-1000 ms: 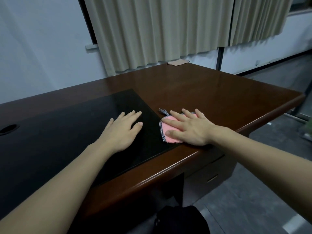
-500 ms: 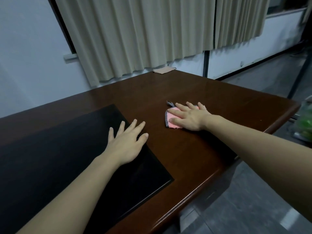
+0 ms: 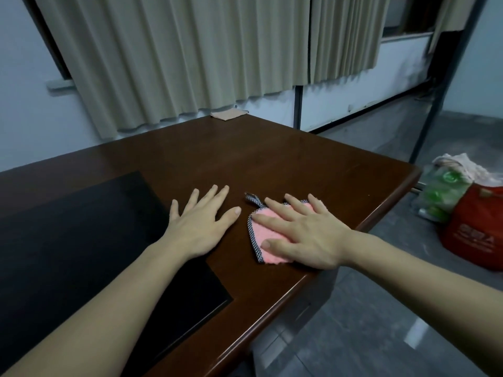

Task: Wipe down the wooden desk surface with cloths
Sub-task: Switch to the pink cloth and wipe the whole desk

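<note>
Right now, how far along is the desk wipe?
Done: cannot tell; the wooden desk shows no wiped streaks. In hand: the right hand presses the pink cloth flat near the desk's right edge, while the left hand rests flat beside it. Left: likely the far stretch by the beige cloth and the black inlay.

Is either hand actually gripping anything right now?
No. The right hand presses flat on the pink cloth's middle; the left hand lies flat on the desk.
</note>
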`<action>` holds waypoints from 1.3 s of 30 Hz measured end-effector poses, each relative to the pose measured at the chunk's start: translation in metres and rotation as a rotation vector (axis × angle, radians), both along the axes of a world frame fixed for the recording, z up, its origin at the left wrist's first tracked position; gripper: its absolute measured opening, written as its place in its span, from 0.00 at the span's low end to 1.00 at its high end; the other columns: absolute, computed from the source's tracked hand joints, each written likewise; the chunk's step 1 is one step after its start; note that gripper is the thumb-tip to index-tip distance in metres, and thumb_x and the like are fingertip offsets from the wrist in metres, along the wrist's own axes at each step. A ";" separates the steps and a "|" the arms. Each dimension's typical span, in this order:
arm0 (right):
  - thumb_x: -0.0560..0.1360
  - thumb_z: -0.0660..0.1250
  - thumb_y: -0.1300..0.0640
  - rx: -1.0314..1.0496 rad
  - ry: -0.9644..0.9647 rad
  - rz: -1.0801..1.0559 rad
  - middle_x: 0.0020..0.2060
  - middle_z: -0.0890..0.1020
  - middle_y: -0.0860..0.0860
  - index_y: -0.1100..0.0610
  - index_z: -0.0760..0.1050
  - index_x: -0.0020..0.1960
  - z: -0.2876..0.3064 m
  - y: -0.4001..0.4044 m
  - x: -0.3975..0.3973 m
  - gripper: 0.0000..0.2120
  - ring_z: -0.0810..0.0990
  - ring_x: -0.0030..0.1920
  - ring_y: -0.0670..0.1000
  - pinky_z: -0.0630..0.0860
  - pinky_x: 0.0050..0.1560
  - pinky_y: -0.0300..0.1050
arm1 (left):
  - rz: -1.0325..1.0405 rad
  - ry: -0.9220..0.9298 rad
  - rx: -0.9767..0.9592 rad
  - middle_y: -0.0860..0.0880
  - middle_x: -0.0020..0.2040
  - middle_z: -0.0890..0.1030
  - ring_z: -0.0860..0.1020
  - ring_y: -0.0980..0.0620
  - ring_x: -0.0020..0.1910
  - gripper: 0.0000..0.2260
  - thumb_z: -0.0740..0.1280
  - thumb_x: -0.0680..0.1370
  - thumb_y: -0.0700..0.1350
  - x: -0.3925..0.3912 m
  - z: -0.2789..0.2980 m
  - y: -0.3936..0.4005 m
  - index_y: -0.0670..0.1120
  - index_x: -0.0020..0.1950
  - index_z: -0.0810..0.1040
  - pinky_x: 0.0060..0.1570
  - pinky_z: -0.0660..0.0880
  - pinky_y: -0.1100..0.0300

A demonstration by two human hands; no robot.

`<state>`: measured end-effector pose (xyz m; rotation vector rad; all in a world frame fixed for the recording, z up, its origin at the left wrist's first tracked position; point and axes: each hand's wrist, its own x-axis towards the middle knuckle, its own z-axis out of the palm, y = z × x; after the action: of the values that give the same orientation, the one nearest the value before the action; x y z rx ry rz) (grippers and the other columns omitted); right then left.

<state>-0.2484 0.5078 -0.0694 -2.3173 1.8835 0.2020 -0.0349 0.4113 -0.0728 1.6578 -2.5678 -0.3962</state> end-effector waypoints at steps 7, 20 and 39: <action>0.78 0.41 0.28 -0.003 0.012 -0.135 0.82 0.41 0.43 0.31 0.40 0.79 0.004 -0.051 -0.051 0.30 0.41 0.82 0.54 0.39 0.79 0.65 | -0.016 -0.070 -0.014 0.60 0.82 0.44 0.42 0.49 0.82 0.29 0.45 0.79 0.71 -0.004 -0.008 -0.001 0.67 0.80 0.48 0.77 0.37 0.37; 0.80 0.41 0.29 -0.011 0.022 -0.269 0.82 0.42 0.46 0.33 0.41 0.80 0.007 -0.070 -0.057 0.30 0.42 0.82 0.59 0.40 0.77 0.68 | -0.016 -0.071 -0.045 0.58 0.83 0.46 0.45 0.47 0.82 0.29 0.47 0.80 0.70 -0.008 -0.002 0.006 0.66 0.81 0.49 0.77 0.40 0.35; 0.78 0.40 0.27 -0.072 -0.008 -0.343 0.82 0.44 0.45 0.32 0.43 0.80 -0.004 -0.024 -0.136 0.31 0.44 0.82 0.58 0.41 0.78 0.66 | -0.068 -0.011 -0.033 0.57 0.83 0.51 0.49 0.50 0.82 0.26 0.52 0.84 0.63 -0.050 0.024 0.017 0.61 0.82 0.54 0.79 0.48 0.42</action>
<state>-0.3845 0.4842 -0.0735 -1.9866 2.2772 0.0848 -0.0854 0.4285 -0.0490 1.5699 -2.6296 -0.3471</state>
